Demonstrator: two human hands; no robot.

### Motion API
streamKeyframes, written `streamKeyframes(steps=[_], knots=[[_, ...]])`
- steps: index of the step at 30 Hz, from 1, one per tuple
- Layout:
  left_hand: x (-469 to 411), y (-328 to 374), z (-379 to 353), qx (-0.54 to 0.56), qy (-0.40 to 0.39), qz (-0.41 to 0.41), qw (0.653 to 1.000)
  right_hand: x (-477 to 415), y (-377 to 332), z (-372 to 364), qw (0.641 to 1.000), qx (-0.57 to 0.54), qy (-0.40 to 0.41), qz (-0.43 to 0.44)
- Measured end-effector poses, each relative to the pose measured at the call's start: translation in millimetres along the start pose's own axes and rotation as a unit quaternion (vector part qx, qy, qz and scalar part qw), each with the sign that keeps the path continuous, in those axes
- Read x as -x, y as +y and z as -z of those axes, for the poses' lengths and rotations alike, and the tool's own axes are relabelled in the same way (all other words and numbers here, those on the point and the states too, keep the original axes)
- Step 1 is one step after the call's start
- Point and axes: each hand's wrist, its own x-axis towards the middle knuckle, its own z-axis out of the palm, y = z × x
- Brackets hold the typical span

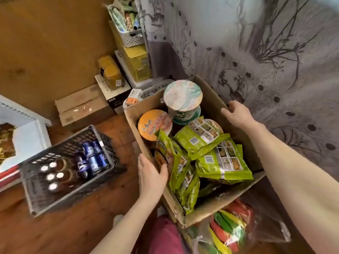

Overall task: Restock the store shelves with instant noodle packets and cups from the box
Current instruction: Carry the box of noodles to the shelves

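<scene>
Head view: left hand [151,177] grips the box [211,215] by its left rim, right hand [236,114] by the far-right rim. Noodle packets [220,158] and cups [183,96] sit inside. Risk: a tilt spills packets and topples the stacked cups.

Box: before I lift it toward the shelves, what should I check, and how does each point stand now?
1. Left hand grips the box rim: ok.
2. Right hand grips the opposite rim: ok.
3. Stacked cups stay below the rim: not ok, the top one rises above it.
4. Packets lie inside the box: ok, though loosely heaped.
5. Box bottom is sound: cannot tell, hidden.
6. Crate stands apart from the box: ok.
</scene>
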Motion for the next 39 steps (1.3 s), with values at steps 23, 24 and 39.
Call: streamKeyframes(steps=[23, 24, 39], knots=[[18.1, -42.1, 29.1, 0.067, 0.068, 0.046, 0.994, 33.0, -13.3, -23.7, 0.999, 0.012, 0.025, 0.042], [21.6, -47.7, 37.8, 0.070, 0.075, 0.053, 0.993, 38.5, -23.6, -25.3, 0.998, 0.012, 0.021, 0.049], [121.0, -205.7, 200.8, 0.190, 0.261, 0.168, 0.931, 153.8, -290.7, -124.3, 0.957, 0.040, -0.073, 0.277]])
